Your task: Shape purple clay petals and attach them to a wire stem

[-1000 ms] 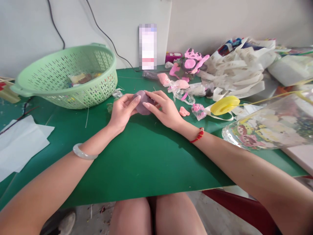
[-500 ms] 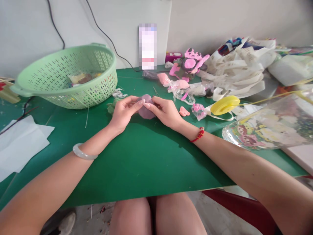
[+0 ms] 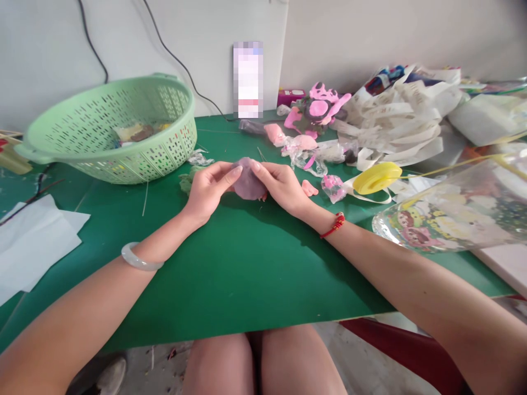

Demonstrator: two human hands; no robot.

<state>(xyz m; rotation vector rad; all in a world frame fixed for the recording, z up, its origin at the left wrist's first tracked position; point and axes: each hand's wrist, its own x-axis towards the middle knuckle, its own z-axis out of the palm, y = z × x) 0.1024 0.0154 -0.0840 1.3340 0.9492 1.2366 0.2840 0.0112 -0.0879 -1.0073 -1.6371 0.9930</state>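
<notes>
Two bare forearms reach forward over a green mat point(image 3: 247, 274), and the hands meet at its far side around a flattened, rounded mauve clay lump point(image 3: 247, 180). The lump sits between the palms, level with the wrists; whether it rests on the mat or is held just above it is hard to tell.

The left hand point(image 3: 208, 189), wearing a pale bangle point(image 3: 142, 264), comes in from one side with its fingers point(image 3: 222, 178) together and extended, their tips pressing the lump's left edge. The right hand point(image 3: 280, 186), with a red cord bracelet point(image 3: 332, 226), mirrors it, fingertips on the upper right edge. Neither hand is spread wide: both lightly pinch the lump from opposite sides.

Soft clay seems best handled like this, with even, gentle pressure from both sides so that it keeps its round shape.

Just beyond lie a small pink clay piece point(image 3: 309, 188), a scrap of green clay point(image 3: 186, 184), crumpled clear plastic point(image 3: 302, 156), and a yellow tape roll point(image 3: 376, 178). A green plastic basket point(image 3: 111, 104) stands to the left.
</notes>
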